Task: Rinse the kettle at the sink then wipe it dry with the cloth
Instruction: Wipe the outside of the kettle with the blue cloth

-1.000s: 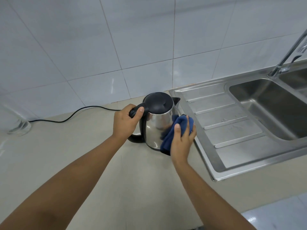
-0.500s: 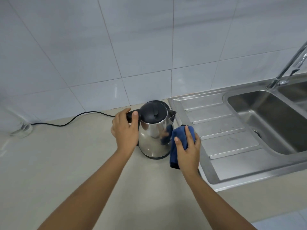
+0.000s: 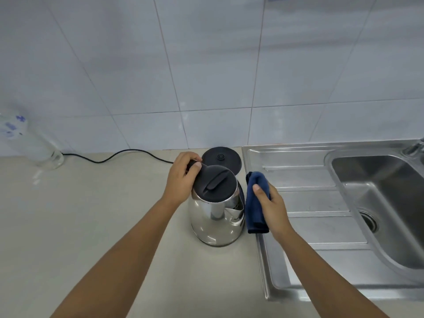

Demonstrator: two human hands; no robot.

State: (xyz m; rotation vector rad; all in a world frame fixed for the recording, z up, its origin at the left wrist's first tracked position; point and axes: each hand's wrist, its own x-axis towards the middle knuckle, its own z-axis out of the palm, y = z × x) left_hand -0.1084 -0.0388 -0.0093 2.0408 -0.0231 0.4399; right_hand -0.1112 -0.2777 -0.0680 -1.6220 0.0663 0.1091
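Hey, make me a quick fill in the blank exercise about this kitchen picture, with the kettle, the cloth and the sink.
1. The left hand grips the kettle by its black ____.
2. The right hand holds a ____ cloth beside the kettle.
3. The steel sink lies to the ____ of the kettle.
Missing words: handle; blue; right.

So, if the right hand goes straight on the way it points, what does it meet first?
Probably the black base behind the kettle, after passing close by the kettle's side; depth is unclear.
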